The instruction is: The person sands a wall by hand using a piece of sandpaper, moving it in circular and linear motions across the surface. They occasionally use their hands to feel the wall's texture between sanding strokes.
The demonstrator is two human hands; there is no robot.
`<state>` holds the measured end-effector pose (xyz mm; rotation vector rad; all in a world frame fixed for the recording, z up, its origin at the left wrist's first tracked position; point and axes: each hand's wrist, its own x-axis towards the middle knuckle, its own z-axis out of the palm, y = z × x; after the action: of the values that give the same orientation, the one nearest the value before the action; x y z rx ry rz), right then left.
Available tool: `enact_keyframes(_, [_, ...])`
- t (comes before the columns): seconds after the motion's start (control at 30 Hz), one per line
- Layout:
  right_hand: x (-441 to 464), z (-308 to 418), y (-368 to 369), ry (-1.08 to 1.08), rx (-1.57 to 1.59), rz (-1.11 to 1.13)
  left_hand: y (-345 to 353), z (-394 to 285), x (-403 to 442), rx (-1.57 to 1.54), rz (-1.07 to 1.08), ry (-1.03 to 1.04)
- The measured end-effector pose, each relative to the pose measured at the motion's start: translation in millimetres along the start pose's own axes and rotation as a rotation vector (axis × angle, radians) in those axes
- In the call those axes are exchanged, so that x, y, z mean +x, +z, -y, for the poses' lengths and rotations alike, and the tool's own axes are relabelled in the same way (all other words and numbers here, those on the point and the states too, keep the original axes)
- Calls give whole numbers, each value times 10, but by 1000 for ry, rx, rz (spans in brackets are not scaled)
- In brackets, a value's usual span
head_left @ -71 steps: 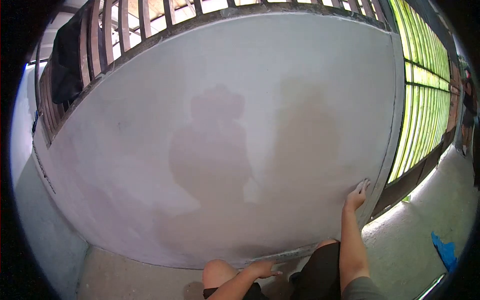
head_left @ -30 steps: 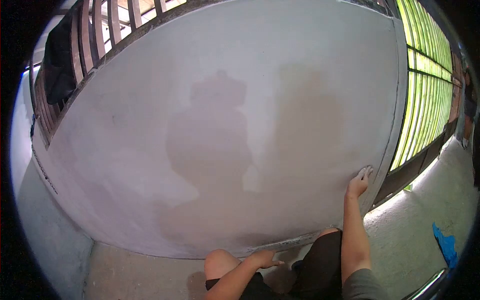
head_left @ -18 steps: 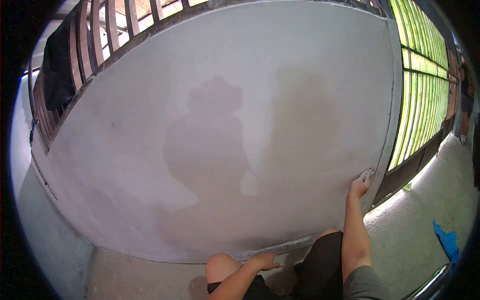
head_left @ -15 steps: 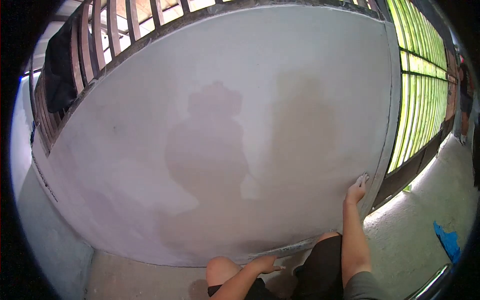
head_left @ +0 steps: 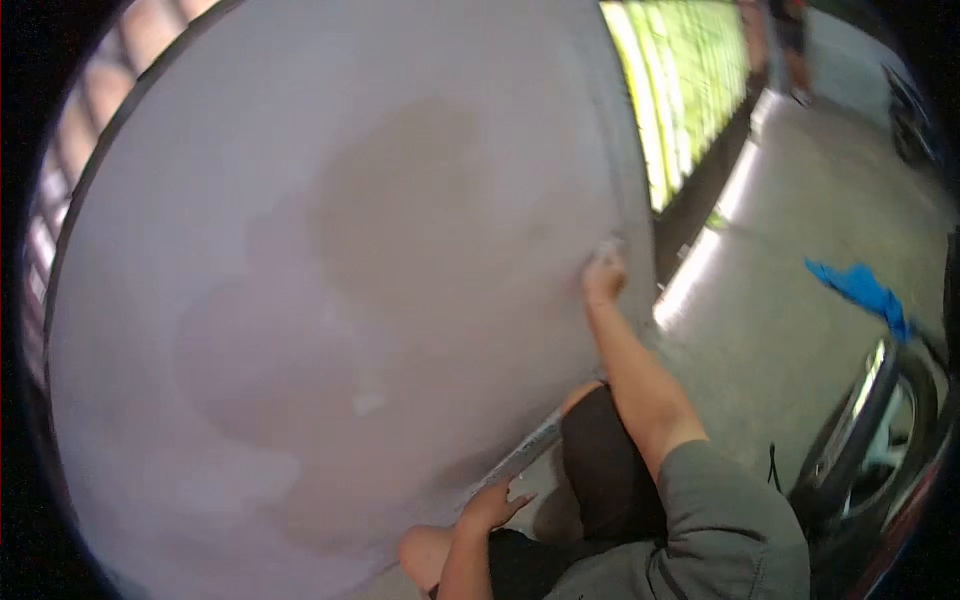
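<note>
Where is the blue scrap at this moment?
In the head view, the blue scrap lies on the floor at the right, just above the wheel.

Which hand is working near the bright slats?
The right hand, raised at the wall beside its border with the slats; the left hand is lower, near a bare knee.

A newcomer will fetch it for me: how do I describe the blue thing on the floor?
Right of the big pale wall, find the grey floor. On it, just beyond the wheel, lies a ragged piece, cloth or plastic, bright blue against its dark, round neighbour.
</note>
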<state>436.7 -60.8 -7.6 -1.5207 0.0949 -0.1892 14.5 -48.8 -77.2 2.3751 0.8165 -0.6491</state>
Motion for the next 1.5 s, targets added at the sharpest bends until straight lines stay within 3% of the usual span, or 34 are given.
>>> enact_keyframes(0.1, [92,-398,363,-140,82,-32,-39,-76,-31,-22,-28,-5])
enact_keyframes(0.33, [-12,-65,26,-57,236,72,-30,-185,-53,18,-46,-46])
enact_keyframes(0.4, [-62,71,7,-188,240,97,-21,-170,-50,-16,-81,-27])
enact_keyframes(0.63, [-53,6,68,-68,229,35,-30,-206,-20,27,-23,-66])
enact_keyframes(0.7, [-109,162,17,-176,229,74,-15,-194,-3,-3,-32,-53])
enact_keyframes(0.83, [196,-278,41,-293,204,69,13,-90,30,-25,-63,-49])
enact_keyframes(0.9, [189,-308,-12,-1,235,7,22,-104,-6,-22,-60,-70])
enact_keyframes(0.97, [148,-200,7,-10,202,24,-11,-143,-26,-24,-58,-84])
enact_keyframes(1.03, [72,-66,-6,-332,198,94,-7,-185,-20,-18,-45,-101])
enact_keyframes(1.07, [68,-52,-16,-359,216,90,7,-169,-6,-9,-57,-76])
enact_keyframes(1.1, [107,-132,-50,-354,216,91,5,-146,-10,2,-75,-52])
enact_keyframes(1.17, [256,-354,-99,143,153,102,-16,-167,-42,-2,-82,-55])
enact_keyframes(1.3, [288,-573,16,175,202,-16,-23,-179,-62,-37,-103,-36])
enact_keyframes(1.37, [179,-151,-85,-176,147,94,1,-210,-55,-41,-89,-36])
enact_keyframes(1.4, [168,-146,-49,-175,148,100,-21,-199,-61,-31,-90,-35])
enact_keyframes(1.47, [138,-67,53,-595,212,-85,14,-138,-63,-44,-116,-14])
enact_keyframes(1.5, [192,-236,79,-455,146,-57,18,-114,-75,-59,-134,13])
